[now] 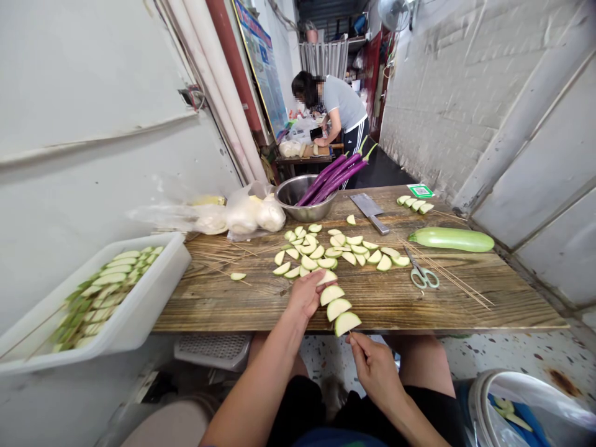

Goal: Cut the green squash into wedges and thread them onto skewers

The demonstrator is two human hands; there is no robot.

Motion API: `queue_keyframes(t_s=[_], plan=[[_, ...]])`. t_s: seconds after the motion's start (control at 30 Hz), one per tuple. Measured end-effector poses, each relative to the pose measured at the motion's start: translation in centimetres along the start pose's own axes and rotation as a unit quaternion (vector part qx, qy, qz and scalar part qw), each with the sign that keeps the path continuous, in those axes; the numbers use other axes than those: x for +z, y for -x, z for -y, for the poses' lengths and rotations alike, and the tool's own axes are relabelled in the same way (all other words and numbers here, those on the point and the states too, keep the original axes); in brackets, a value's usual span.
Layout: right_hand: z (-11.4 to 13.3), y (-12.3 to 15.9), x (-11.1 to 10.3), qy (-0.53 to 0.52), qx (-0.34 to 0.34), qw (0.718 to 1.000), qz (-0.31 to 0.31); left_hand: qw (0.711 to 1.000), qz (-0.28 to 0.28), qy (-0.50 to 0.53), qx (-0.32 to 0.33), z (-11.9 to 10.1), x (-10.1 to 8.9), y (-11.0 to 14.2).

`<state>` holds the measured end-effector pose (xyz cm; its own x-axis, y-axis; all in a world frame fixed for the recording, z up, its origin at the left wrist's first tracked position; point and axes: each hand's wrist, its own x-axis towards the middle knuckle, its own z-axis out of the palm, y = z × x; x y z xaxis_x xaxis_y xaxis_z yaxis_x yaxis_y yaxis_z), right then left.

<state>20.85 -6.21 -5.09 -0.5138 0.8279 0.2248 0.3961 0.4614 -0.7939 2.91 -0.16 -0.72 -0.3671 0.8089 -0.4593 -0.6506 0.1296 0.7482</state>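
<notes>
My left hand (306,297) pinches a half-round zucchini slice (327,278) at the far end of a skewer. Several more slices (339,308) are threaded in a row on that skewer, white flesh with thin green rind. The skewer's near end (350,333) is between the closed thumb and fingers of my right hand (376,366), just past the table's front edge. Most of the stick is hidden inside the slices. Just beyond my left hand, loose zucchini slices (310,248) are scattered over the wooden table (223,310).
Left stands a white tub (158,292) of filled skewers. Behind are bagged vegetables (256,214), a steel bowl (305,214) with eggplants (333,180) and a cleaver (370,211). Scissors (423,273), bare skewers (451,276) and a whole zucchini (451,239) lie right. A person (342,102) works farther back.
</notes>
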Motion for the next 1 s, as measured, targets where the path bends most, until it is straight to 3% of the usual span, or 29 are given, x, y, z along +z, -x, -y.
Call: queue_keyframes(t_s=[0.73, 1.0], plan=[[-0.8, -0.9, 1.8, 0.014, -0.019, 0.999, -0.042, 1.000, -0.008, 0.002, 0.022, 0.3, 0.2, 0.4], [-2.1, -1.5, 1.9, -0.020, -0.086, 0.991, -0.098, 0.993, 0.101, 0.064, 0.020, -0.8, 0.1, 1.7]])
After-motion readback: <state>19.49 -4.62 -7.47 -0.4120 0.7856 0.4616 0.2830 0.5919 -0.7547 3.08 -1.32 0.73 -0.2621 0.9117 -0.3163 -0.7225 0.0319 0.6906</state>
